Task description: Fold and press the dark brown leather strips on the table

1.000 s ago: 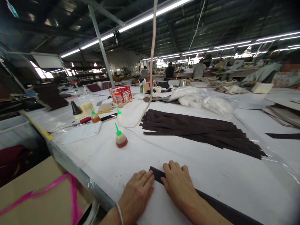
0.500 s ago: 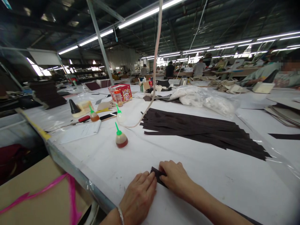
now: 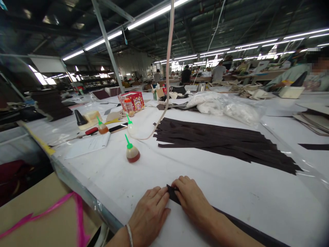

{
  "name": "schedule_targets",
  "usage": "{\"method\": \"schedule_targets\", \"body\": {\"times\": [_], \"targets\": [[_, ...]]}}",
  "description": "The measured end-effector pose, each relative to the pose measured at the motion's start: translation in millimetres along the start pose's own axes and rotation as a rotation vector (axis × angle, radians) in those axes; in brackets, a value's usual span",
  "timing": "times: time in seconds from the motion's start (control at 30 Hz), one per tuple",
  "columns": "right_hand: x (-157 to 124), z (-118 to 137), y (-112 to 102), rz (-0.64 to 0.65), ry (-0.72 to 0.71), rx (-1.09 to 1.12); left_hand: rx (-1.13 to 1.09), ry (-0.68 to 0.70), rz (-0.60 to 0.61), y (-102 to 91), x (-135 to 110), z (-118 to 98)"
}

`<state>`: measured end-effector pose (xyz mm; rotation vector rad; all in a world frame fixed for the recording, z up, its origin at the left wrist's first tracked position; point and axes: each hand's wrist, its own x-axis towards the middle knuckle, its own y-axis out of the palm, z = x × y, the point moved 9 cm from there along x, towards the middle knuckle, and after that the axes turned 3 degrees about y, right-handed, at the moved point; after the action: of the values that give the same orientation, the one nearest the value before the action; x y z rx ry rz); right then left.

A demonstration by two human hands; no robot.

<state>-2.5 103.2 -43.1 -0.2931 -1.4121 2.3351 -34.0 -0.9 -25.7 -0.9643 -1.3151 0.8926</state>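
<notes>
A long dark brown strip [image 3: 239,223] lies across the white table in front of me, passing beneath my right wrist. With bent fingers, my right hand [image 3: 192,200] grips the strip's edge close to its far end; the thumb is on the near side. My left hand [image 3: 151,212] lies flat on the table, its fingertips against that same end. Some of the strip is hidden under my right hand and forearm. Beyond my hands a broad pile of similar dark strips [image 3: 218,140] is spread out.
A squeeze bottle [image 3: 133,154] with a green nozzle and reddish liquid stands ahead on the left. Behind it are two more such bottles, a phone [image 3: 118,127], papers [image 3: 89,145] and a red box [image 3: 136,101]. A hose [image 3: 168,68] hangs down to the table. Another person sits at far right.
More of the strip now shows to the right of my right forearm. My right hand has shifted slightly left along its end, and my left thumb stands further out from the fingers.
</notes>
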Motion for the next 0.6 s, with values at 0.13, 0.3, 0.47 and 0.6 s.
{"method": "schedule_targets", "body": {"times": [0.13,0.3,0.47,0.6], "targets": [[-1.1,-0.8,1.0,-0.021,-0.008,0.038,-0.011,0.023,0.01,-1.3,1.8,0.4],[-4.0,-2.0,3.5,-0.044,-0.043,0.059,-0.009,0.037,0.016,-3.9,4.3,1.3],[-9.2,0.3,1.9,-0.08,-0.101,0.079,0.005,0.028,0.01,-3.2,3.3,2.6],[-14.8,4.2,-1.2,-0.104,-0.159,0.038,0.03,0.039,-0.002,-2.5,2.1,2.2]]}}
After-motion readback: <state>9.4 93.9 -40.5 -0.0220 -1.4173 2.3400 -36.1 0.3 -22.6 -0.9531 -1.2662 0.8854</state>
